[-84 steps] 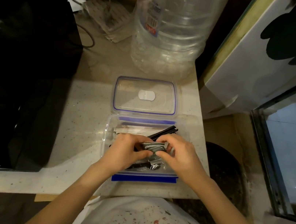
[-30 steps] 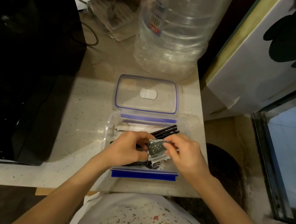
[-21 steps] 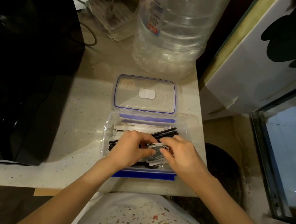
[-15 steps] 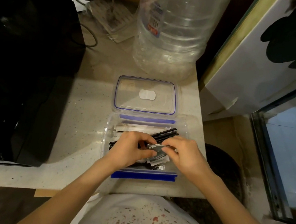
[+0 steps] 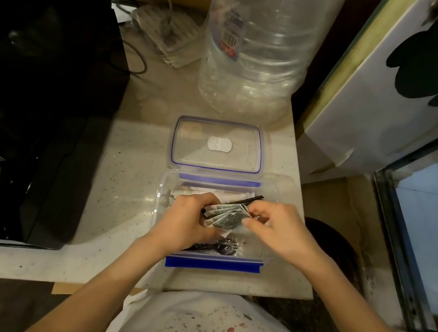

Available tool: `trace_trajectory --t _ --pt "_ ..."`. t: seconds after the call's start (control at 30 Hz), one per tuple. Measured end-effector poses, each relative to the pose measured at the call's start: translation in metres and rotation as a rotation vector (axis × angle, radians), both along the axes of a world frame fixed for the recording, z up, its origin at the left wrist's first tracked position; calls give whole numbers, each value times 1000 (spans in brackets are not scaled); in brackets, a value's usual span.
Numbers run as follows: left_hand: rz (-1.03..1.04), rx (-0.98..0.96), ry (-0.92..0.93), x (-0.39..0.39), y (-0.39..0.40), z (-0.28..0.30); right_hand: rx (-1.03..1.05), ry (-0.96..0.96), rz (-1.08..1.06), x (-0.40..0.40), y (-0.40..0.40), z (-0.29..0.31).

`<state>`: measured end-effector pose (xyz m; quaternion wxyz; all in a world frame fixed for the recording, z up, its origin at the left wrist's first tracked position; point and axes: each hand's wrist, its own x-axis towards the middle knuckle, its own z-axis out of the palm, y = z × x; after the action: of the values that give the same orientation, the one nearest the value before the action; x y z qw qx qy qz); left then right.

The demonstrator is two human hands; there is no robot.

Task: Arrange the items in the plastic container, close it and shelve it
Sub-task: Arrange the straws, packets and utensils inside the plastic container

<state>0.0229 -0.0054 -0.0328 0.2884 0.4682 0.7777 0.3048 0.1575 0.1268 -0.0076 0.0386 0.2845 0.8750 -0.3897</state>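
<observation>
- The clear container (image 5: 159, 208) with blue clips sits open on the counter (image 5: 124, 180), its lid (image 5: 217, 145) lying flat just behind it.
- Black sticks (image 5: 250, 199) and cutlery inside are half hidden.
- Left hand (image 5: 189, 222) and right hand (image 5: 274, 228) pinch a fan of silvery packets (image 5: 226, 215) above it.

Lid (image 5: 217, 145) behind open container (image 5: 163, 186); bottle (image 5: 258, 44) behind lid; sachets (image 5: 226, 215) over container.

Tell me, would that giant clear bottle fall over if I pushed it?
Probably, yes. The big clear bottle looks nearly empty, so it is likely light for its size. It stands tall on the counter near the edge, so a push up high might tip or slide it.
</observation>
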Motion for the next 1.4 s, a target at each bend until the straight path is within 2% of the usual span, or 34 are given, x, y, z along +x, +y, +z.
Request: trace_trajectory --t 0.07,0.2,0.27,0.4,0.7,1.1,1.2,1.27,1.4 --pt "-49 -22 97 0 -1 1 106 -84 95 -2 -6 -2" --pt "-118 -75 199 2 -2 -5 2 -101 67 -5 -15 -7" --pt "-137 -82 212 3 -1 -9 21 -129 102 -6 -17 -10" --pt "-159 -71 163 3 -1 -9 63 -190 168 -7 -17 -12" --pt "-122 -60 55 3 -6 -3 -75 -173 119 -7 -11 -2" --pt "-78 -47 50 5 -5 -4 -44 -200 152 -5 -14 1" --pt "-52 -65 46 5 -5 -5 35 -230 158 -5 -12 -2" --pt "-50 -74 40 5 -5 -5 61 -213 146 -4 -12 -5" --pt "-1 -37 -18 3 -6 2 -26 -85 26 -3 -6 1"
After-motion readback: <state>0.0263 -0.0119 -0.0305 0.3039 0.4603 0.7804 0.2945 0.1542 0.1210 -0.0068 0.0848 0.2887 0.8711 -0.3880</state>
